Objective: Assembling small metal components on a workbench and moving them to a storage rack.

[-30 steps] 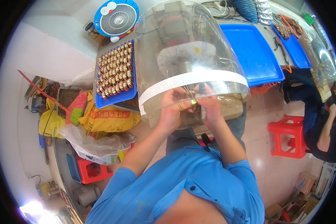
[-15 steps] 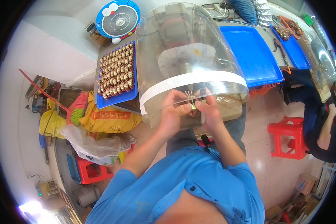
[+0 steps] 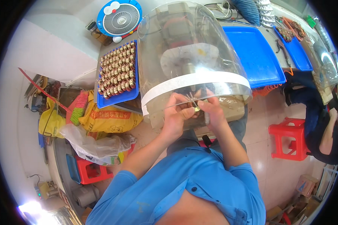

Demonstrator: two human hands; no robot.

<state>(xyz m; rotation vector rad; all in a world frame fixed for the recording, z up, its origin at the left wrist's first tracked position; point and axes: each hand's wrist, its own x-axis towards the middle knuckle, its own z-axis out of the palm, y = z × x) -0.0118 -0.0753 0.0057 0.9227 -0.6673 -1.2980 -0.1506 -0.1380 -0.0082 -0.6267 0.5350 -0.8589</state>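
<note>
Under the front rim of a clear plastic hood [image 3: 191, 77] with a white band, both my hands meet on a small wire-wound coil [image 3: 193, 105]. It shows copper-coloured windings, a bright yellowish part and several thin wire ends fanning upward. My left hand [image 3: 175, 113] pinches its left side between thumb and fingers. From the right, my right hand [image 3: 213, 111] presses thumb and fingers against it; a pale, slim piece lies along that palm, too unclear to name. Fingertips of both hands are partly seen through the plastic.
A blue tray [image 3: 136, 85] to the left bears rows of similar coils [image 3: 118, 69]. Right of the hood lies a wide blue tray [image 3: 251, 56], with pliers [image 3: 279, 47] beyond it. A red stool [image 3: 289, 138] stands near another person's arm [image 3: 328, 133] at the right.
My left fingers have shifted slightly on the coil, and its wire ends lean a little more to the left. Both hands stay at the hood's rim.
</note>
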